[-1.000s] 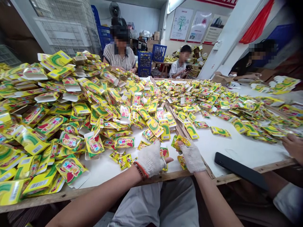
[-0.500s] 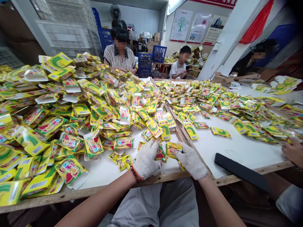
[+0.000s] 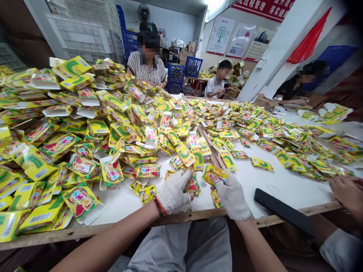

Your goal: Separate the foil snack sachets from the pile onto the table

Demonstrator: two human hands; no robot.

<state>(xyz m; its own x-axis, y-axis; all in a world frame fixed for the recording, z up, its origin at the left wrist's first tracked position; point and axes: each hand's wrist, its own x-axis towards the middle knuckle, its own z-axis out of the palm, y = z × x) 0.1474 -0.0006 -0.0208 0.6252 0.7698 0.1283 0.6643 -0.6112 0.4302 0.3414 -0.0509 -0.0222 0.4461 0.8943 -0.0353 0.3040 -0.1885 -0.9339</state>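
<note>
My left hand (image 3: 175, 193), in a white fingerless glove, is closed on a small candy box (image 3: 194, 186) with a watermelon print, which it partly covers. To the right, my right hand (image 3: 233, 196), gloved the same way, grips a yellow candy packet (image 3: 212, 174) that points back toward the box. A gap separates the two. Small shiny sachets (image 3: 147, 193) lie on the white table (image 3: 124, 206) left of my left hand. Another sachet (image 3: 216, 198) is partly hidden beside my right hand.
A large heap of yellow boxes (image 3: 85, 124), many with open flaps, rises on the left. More boxes (image 3: 241, 121) spread beyond a wooden strip (image 3: 211, 145). A black phone (image 3: 279, 209) overhangs the front edge. Another person's hand (image 3: 347, 190) is at right; several people sit around.
My right hand has drawn a little away from my left, and the packet in it has tilted. My left hand still holds the box. The view has shifted slightly.
</note>
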